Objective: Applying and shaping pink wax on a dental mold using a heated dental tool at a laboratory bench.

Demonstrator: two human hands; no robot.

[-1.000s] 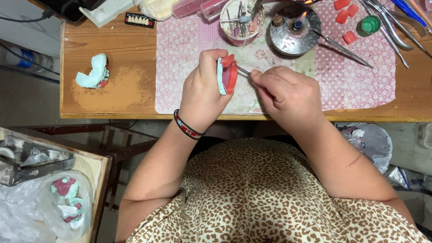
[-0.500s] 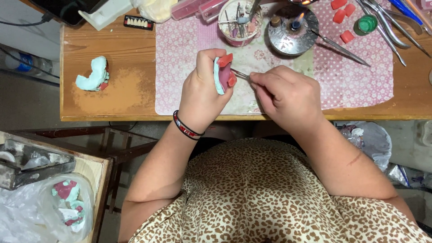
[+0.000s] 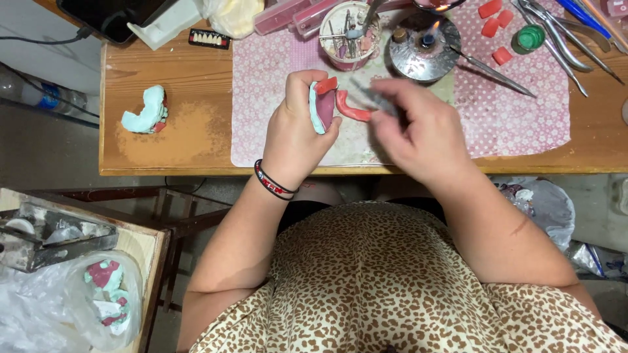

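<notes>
Overhead view of a dental workbench. A wooden table (image 3: 176,140) carries a pink floral mat (image 3: 517,121) on which most of the tools are set. At the far edge of the mat stand a round cup of small instruments (image 3: 348,33) and, just beside it, a lit spirit burner on a metal dish (image 3: 424,49) with a small flame showing. Loose pink wax pieces (image 3: 494,26), a green-capped jar (image 3: 527,38) and long metal pliers and probes (image 3: 556,39) lie toward the far right. On the bare wood to the left rests a pale blue-green plaster cast (image 3: 145,111), well apart from the hands; a black card of artificial teeth (image 3: 209,39) lies near the table's far edge. Below the table, at lower left, a second wooden surface (image 3: 140,245) holds a clear bag of further casts (image 3: 104,297).

The left hand (image 3: 297,131) grips a blue-green dental cast with a pink wax rim (image 3: 327,104), fingers curled round its back and thumb pressed on its near side, so that the red wax arch juts out to the right above the mat. The right hand (image 3: 418,127), blurred by motion, lies just beside that arch; its fingers are drawn together, pinching a slim metal instrument (image 3: 371,95) whose tip points toward the wax. Contact between tip and wax cannot be made out.
</notes>
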